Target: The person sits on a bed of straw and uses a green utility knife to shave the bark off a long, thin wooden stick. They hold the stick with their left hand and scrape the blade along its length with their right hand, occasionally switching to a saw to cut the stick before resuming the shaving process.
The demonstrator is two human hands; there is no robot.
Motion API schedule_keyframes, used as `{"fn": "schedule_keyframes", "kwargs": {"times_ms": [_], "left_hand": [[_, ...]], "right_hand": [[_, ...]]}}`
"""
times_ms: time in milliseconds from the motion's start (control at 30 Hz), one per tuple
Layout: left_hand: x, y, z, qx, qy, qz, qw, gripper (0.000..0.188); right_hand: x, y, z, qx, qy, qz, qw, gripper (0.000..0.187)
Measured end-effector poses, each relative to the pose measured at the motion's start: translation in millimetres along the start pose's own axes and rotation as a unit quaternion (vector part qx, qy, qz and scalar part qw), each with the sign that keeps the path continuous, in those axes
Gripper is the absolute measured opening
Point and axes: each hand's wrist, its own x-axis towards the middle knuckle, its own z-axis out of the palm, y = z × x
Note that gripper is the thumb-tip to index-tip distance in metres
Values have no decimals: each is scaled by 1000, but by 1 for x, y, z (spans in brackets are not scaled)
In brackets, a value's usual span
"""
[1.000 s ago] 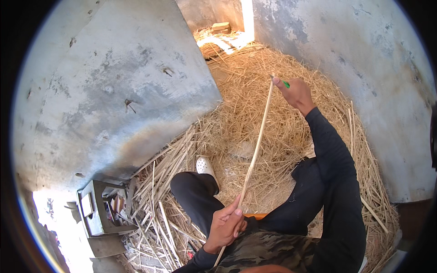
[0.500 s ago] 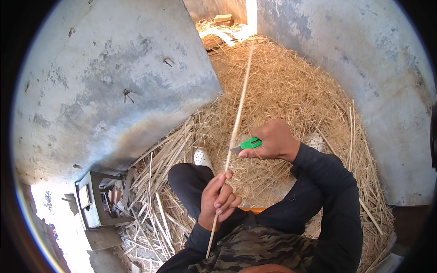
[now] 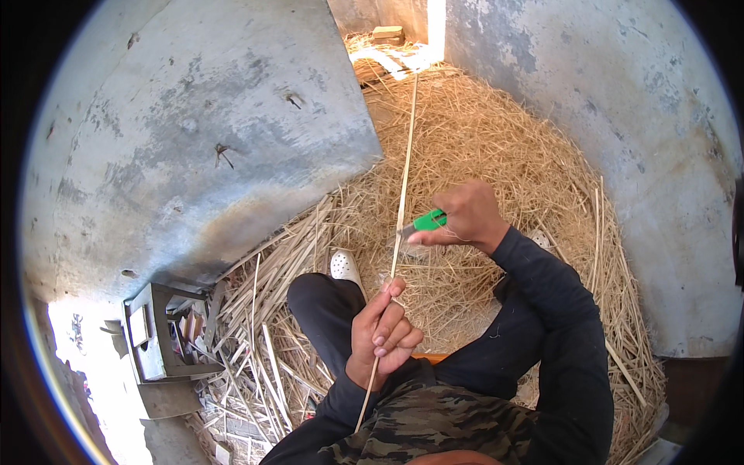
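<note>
A long, thin pale strip [image 3: 408, 159], like split bamboo or cane, runs from my lap away toward the far doorway. My left hand [image 3: 381, 332] is closed round its near part, thumb and forefinger pinching it at the top of the fist. In my right hand [image 3: 470, 214] is a green utility knife [image 3: 430, 221], its blade out and pointing left. The blade meets the strip a short way beyond my left hand; whether it cuts in cannot be made out.
Pale shavings [image 3: 480, 132] cover the floor ahead. Split strips [image 3: 271, 263] lie heaped at the left, beside a grey box-like frame [image 3: 159, 341]. Worn walls stand left [image 3: 194, 116] and right [image 3: 589, 93]. A brick [image 3: 387, 33] lies by the far opening. My white clog [image 3: 345, 267] rests among the shavings.
My right hand with the knife has moved slightly away from me along the strip. My left hand has shifted a little right, and the strip's far end has swung left.
</note>
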Motion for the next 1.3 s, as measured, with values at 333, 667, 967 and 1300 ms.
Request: {"fn": "schedule_keyframes", "kwargs": {"times_ms": [333, 667, 967, 1300], "left_hand": [[-20, 0, 13, 123, 64, -13, 990, 19], [-14, 2, 5, 97, 53, 23, 994, 20], [-13, -3, 10, 122, 81, 19, 989, 20], [-21, 3, 17, 185, 114, 30, 976, 18]], "right_hand": [[-11, -14, 6, 12, -84, 78, 993, 69], [-3, -12, -24, 113, -31, 71, 991, 68], [-6, -23, -12, 53, -85, 34, 994, 72], [-14, -38, 3, 81, -73, 35, 993, 72]]}}
